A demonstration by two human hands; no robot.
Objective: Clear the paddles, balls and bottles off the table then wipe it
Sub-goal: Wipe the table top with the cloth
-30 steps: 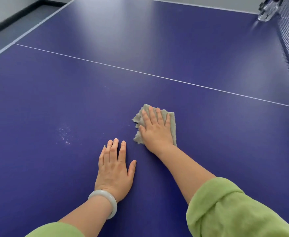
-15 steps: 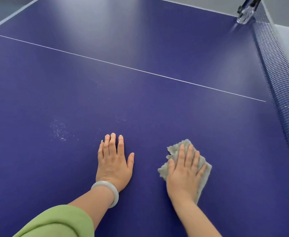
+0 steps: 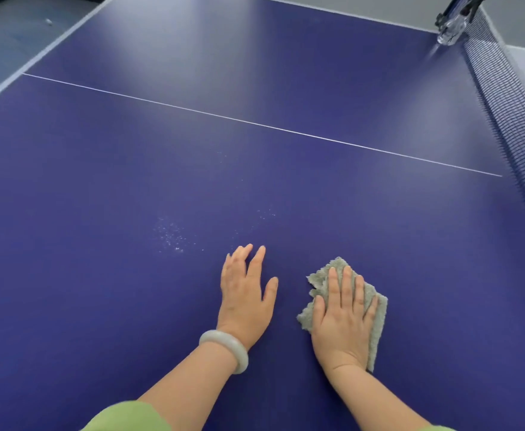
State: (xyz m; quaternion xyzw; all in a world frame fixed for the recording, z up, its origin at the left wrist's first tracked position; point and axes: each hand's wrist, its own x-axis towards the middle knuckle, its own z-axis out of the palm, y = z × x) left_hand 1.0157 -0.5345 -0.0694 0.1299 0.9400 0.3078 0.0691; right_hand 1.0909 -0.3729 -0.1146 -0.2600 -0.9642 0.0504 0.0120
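Now the table (image 3: 99, 306) looks cleared; you are wiping. Your right hand (image 3: 342, 318) presses flat on the grey cloth (image 3: 376, 306), your left hand (image 3: 245, 293) rests flat and empty. White specks (image 3: 171, 234) remain.

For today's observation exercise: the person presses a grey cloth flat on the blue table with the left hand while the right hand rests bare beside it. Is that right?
Not quite: the hands are swapped. The head view shows the right hand pressing the grey cloth flat on the blue table, while the left hand rests bare beside it.
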